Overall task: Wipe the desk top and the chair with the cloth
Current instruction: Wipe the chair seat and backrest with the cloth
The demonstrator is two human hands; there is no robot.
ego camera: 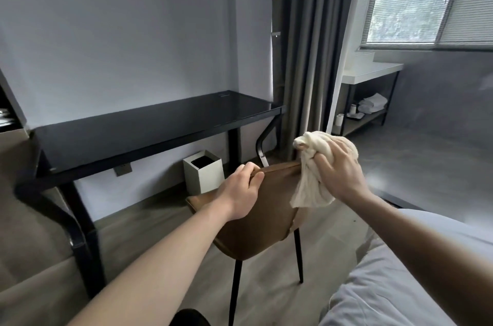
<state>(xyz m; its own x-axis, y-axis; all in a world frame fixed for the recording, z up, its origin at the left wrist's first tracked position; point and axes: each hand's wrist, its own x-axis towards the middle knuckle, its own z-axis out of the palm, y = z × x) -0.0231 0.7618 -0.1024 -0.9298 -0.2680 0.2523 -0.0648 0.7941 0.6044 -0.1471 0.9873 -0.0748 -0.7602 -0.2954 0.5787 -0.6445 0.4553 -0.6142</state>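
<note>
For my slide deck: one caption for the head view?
Left hand grips the brown chair back's top edge; right hand holds the cream cloth against it.

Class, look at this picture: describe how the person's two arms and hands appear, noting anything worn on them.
Both forearms are bare up to the frame's lower edge, with no sleeve in view. The left hand and the right hand wear no gloves, and no watch, bracelet or ring is visible.

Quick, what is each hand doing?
Left hand: grips the chair back's top edge.
Right hand: holds the cloth bunched.
</note>
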